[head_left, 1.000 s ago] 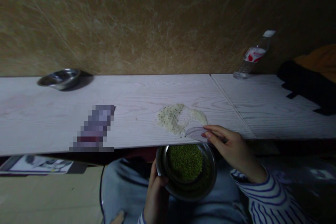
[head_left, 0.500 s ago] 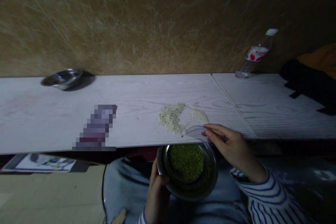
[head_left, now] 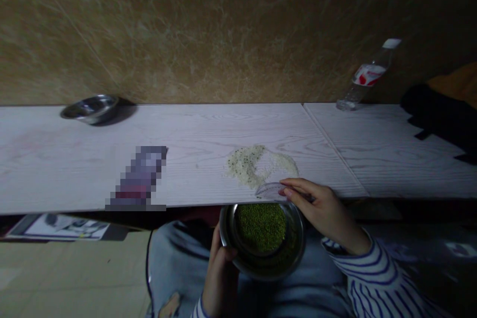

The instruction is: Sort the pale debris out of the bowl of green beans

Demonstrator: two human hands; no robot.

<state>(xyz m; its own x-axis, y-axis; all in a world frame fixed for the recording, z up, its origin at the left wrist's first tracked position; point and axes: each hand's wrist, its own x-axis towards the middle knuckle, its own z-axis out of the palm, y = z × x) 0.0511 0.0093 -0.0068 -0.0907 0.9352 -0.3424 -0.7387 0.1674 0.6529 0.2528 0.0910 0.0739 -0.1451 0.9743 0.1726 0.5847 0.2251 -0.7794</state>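
My left hand [head_left: 222, 263] grips the left rim of a steel bowl [head_left: 300, 243], held over my lap just below the table edge. Green mung beans [head_left: 262, 226] cover its bottom. Between the fingers of my right hand [head_left: 316, 203] is a clear plastic protractor [head_left: 269, 189], its curved edge turned away from me. It lies low over the table's front edge, right above the bowl. Just beyond it spreads a pile of white rice [head_left: 248, 171] with dark specks on its left part; a thinner band of grains curves to the right.
Another steel bowl [head_left: 91, 111] stands by the wall at the back left. A pixelated flat object [head_left: 139, 176] lies on the table [head_left: 201, 134] at left. At the back right are a plastic bottle [head_left: 367, 77] and dark cloth [head_left: 439, 117].
My right hand has moved the protractor slightly left along the table's front edge. The whole view has shifted a little; the left hand keeps its hold on the bowl.
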